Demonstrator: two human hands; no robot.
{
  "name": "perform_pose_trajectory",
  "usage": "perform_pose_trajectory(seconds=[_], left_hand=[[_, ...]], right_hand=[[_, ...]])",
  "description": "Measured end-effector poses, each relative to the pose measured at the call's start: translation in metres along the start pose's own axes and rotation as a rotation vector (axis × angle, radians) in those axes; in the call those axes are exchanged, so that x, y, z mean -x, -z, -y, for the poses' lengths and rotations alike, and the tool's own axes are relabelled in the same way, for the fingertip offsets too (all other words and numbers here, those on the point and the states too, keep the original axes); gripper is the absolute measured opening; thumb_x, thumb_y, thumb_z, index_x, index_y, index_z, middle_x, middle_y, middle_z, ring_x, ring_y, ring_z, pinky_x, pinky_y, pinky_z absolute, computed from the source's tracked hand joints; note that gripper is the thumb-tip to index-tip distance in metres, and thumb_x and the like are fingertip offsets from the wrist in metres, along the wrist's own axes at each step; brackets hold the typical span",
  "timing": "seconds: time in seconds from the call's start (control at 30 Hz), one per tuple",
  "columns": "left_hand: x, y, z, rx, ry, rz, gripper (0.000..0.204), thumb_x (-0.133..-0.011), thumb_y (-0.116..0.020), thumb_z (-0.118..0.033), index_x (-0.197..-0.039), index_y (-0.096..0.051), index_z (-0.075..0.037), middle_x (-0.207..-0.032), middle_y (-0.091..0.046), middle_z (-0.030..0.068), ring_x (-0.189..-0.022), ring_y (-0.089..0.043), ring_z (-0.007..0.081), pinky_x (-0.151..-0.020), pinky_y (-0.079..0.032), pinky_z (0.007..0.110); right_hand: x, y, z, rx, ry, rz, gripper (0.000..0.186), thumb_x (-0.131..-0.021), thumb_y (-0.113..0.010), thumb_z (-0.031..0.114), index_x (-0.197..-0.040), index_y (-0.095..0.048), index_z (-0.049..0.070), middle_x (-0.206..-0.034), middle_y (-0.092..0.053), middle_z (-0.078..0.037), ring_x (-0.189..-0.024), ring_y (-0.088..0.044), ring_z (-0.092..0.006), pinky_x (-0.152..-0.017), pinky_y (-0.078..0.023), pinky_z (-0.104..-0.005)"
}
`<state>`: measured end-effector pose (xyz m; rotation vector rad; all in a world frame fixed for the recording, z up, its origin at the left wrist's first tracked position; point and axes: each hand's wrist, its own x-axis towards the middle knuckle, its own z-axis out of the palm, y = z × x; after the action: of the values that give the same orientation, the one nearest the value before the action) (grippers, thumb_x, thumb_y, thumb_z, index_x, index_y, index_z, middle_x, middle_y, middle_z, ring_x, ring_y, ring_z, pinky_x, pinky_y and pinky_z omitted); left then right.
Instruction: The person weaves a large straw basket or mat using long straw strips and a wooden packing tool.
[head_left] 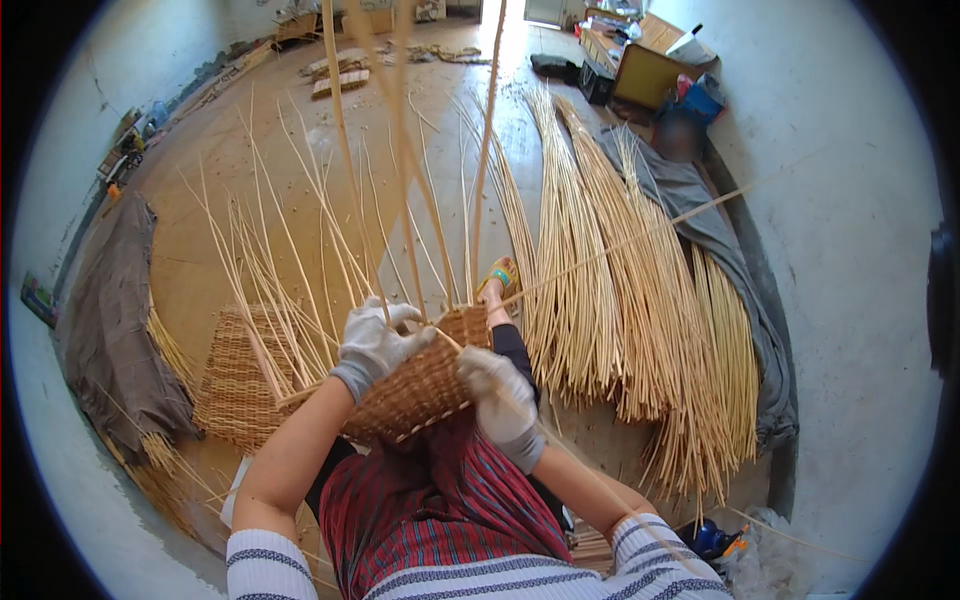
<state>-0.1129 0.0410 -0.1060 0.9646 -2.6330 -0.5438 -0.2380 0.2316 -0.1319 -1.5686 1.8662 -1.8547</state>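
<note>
On my lap, over a striped red cloth, rests a woven wicker piece [405, 390] with tall pale rods standing up from its top edge. My left hand [383, 340], in a whitish glove, is closed on that top edge, fingers around a rod where it meets the weave. My right hand [498, 405], also gloved, grips a thin pale cane [450, 341] that runs from beside my left fingers down past my right forearm. Another long cane [660, 225] reaches from the rim up to the right. A second woven panel [235, 375] with upright rods lies at my left.
Long cane bundles [575, 260] lie at the right, partly under grey cloth [770, 390]. A dark covered heap [105, 300] sits at the left wall. Boxes [640, 75] and flat bundles [340, 82] are at the back. My sandalled foot [496, 280] is beyond the weave.
</note>
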Motion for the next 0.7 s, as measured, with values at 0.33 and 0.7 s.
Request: perform_pose_trajectory(seconds=[0.33, 0.7], left_hand=[[-0.003, -0.006, 0.007, 0.164, -0.298, -0.231, 0.075, -0.083, -0.081, -0.031, -0.144, -0.044, -0.011, -0.127, -0.059, 0.0146, -0.103, -0.065, 0.0274, -0.088, -0.052, 0.038], [-0.008, 0.01, 0.002, -0.051, 0.095, 0.173, 0.053, -0.081, -0.074, -0.054, -0.112, -0.071, -0.011, -0.089, -0.073, 0.0113, -0.084, -0.07, 0.0294, -0.079, -0.053, 0.043]], right_hand=[[-0.194, -0.068, -0.009, 0.888, -0.018, 0.566, 0.029, -0.086, -0.068, 0.02, -0.113, -0.073, 0.012, -0.102, -0.075, -0.013, -0.095, -0.073, -0.0314, -0.073, -0.059, -0.0418], [-0.214, 0.005, 0.102, 0.115, 0.076, 0.957, 0.041, -0.08, -0.074, 0.032, -0.115, -0.072, 0.011, -0.097, -0.074, -0.015, -0.095, -0.072, -0.0292, -0.083, -0.056, -0.0394]])
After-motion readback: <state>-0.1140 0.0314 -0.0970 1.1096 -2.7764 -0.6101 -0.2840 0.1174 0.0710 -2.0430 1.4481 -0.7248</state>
